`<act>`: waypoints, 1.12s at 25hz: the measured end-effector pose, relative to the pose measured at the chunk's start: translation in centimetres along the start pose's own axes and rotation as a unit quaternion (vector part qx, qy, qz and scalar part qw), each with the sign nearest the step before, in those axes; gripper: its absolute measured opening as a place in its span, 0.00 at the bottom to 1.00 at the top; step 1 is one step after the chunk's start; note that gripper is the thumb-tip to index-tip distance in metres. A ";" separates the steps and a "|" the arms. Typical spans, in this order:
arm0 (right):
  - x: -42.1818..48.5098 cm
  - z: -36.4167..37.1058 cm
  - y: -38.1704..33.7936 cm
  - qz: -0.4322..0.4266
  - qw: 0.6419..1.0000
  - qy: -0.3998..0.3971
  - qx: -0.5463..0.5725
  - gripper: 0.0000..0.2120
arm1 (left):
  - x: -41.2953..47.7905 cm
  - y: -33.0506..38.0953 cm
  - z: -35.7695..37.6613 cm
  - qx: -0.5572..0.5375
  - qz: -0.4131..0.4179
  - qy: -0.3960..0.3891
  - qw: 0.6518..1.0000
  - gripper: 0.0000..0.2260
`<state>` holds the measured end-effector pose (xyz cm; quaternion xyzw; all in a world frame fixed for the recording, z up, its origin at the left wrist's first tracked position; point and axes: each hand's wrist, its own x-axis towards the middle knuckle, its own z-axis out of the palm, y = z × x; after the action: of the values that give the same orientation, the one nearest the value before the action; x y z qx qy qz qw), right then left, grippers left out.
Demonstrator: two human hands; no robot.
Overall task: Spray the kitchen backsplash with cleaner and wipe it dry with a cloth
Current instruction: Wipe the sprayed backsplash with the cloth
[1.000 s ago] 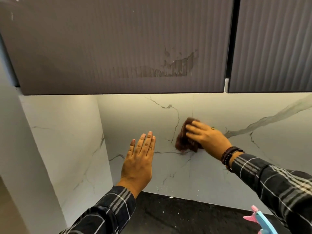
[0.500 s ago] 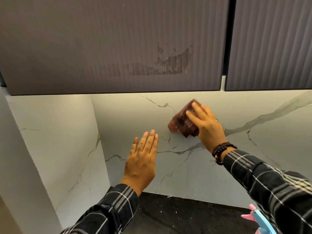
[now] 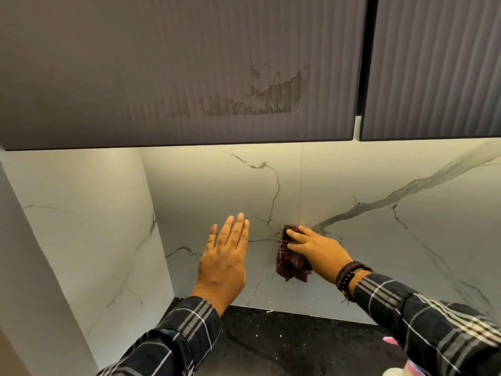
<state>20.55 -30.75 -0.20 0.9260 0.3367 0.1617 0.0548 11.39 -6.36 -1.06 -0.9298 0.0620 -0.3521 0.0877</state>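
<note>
A home kitchen; dark ribbed wall cabinets hang over a white marble-veined backsplash (lit from beneath the cabinets); a black speckled countertop lies below.

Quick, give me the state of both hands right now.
Left hand: open, fingers straight and together, holding nothing.
Right hand: pressing the dark red cloth against the marble backsplash, fingers on top of it.

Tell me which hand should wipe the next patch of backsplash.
Right. The right hand already presses the maroon cloth against the marble backsplash; the left hand is open and holds nothing.
</note>
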 end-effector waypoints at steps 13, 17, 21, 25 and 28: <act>0.9 -3.6 1.0 0.122 0.905 0.372 0.169 0.34 | 3.7 3.0 -2.4 -0.063 0.016 -0.002 0.998 0.32; 0.5 -3.1 3.1 0.194 0.922 0.310 0.130 0.40 | 4.1 3.3 -2.8 -0.060 0.020 -0.002 0.998 0.35; 0.1 -2.3 3.0 0.162 0.966 0.190 0.069 0.40 | 3.7 3.1 -2.3 -0.051 0.017 0.003 0.999 0.36; 0.2 -3.1 1.4 0.121 0.988 0.076 0.063 0.35 | 3.7 3.2 -1.5 -0.040 0.012 -0.005 0.999 0.37; 0.2 -3.6 1.3 0.065 0.994 -0.004 0.086 0.35 | 4.0 3.7 -1.6 -0.034 0.020 0.000 0.999 0.36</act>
<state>20.24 -31.61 3.54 0.9479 0.2884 0.1313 -0.0339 13.12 -10.92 1.91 -0.9306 0.0924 -0.3483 0.0634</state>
